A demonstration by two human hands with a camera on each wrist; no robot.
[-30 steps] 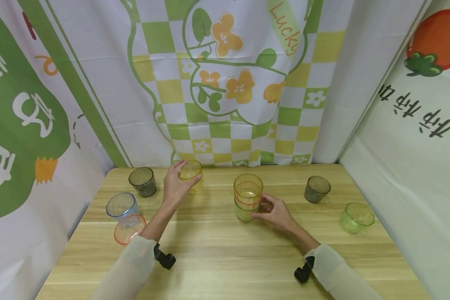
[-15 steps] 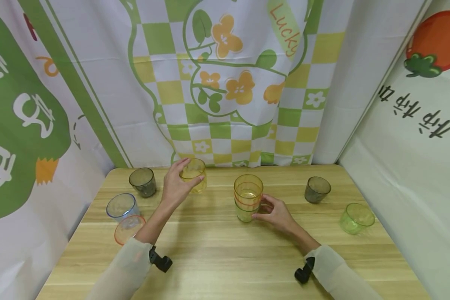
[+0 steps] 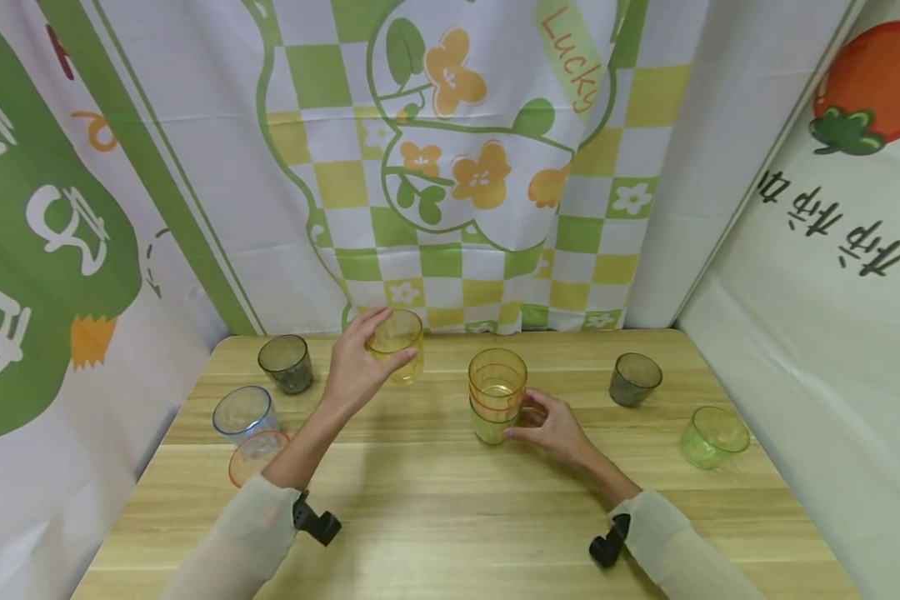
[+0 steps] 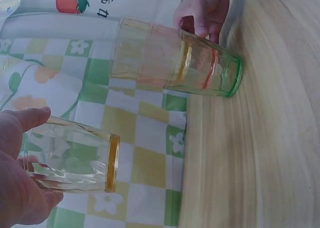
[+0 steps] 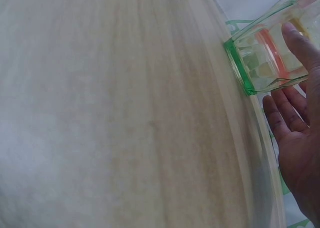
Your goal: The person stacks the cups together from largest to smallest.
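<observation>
In the head view, my left hand grips a yellow transparent cup from its left side, thumb in front. The left wrist view shows this cup held off the table. To its right stands a stack of nested cups: a yellow cup on top, a red-rimmed one between, and a green cup at the bottom on the table. My right hand holds the lower part of the stack from the right. Its thumb lies along the cup wall in the right wrist view; the other fingers are partly hidden.
On the wooden table stand a dark grey cup, a blue cup and a red-rimmed cup at left. Another dark grey cup and a green cup are at right. A patterned curtain hangs behind.
My left hand has moved right and slightly up with the yellow cup, closer to the stack. The right hand and the stack have stayed in place.
</observation>
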